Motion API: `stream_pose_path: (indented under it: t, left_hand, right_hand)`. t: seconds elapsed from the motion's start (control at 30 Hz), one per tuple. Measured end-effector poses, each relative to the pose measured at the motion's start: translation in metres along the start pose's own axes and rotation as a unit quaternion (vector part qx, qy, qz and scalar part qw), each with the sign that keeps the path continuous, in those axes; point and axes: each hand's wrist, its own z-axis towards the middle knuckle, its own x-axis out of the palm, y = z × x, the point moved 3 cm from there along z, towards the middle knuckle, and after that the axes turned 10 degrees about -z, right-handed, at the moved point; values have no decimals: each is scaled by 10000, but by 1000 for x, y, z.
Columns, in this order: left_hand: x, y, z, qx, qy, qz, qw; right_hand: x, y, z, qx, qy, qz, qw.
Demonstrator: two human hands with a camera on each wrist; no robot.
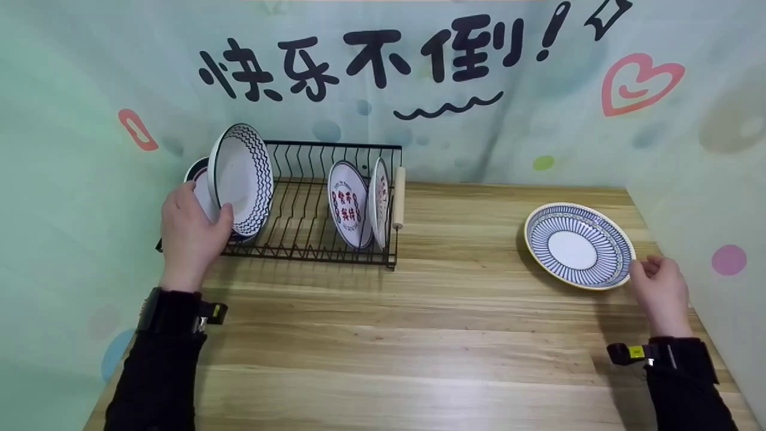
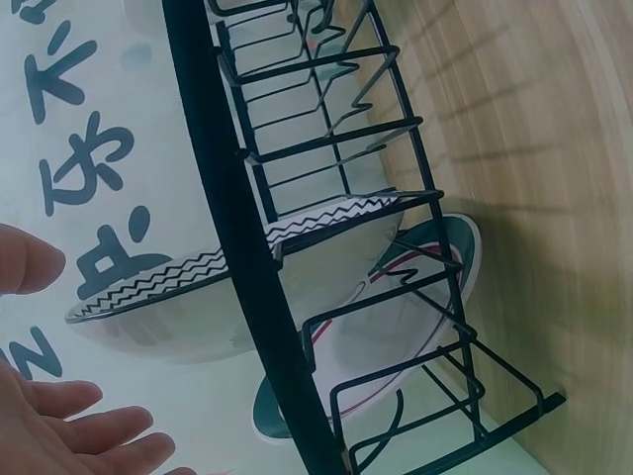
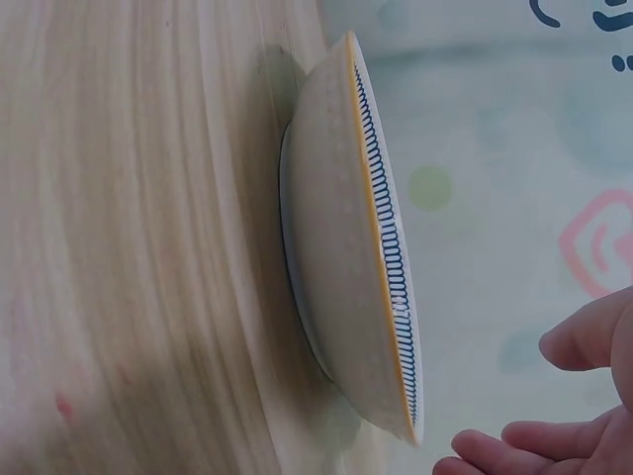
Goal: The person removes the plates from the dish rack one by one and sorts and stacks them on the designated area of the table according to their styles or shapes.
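Left hand just beside zigzag-rim bowl tilted in left end of dish rack, fingers apart; clumsy bump could topple it imo. Right hand near shallow blue-striped bowl, far right, thumb off fingers.

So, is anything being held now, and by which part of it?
Nothing is held: the left hand is near the bowl in the rack, the right hand beside the blue-patterned plate, touching neither.

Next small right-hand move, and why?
I'd probably have the right hand pinch the blue-patterned dish by its rim: the hand holds nothing, its wrist view shows a gap to the rim, and the dish rests face-up on the table.
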Motion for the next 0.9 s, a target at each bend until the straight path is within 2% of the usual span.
stream_pose_path:
  t: [0.27,0.6,0.9]
  left_hand:
    - [3,4,6,-166,112,106,9997]
    - [8,11,9,-356,181,165,9991]
    - [14,16,8,-249,126,172,9995]
  right_hand:
    - [2,3,2,-74,-112,-3,9999]
    - [11,8,1,-1040,-509,-262,9929]
    - [18,13,-2,-1391,-592,-263,9882]
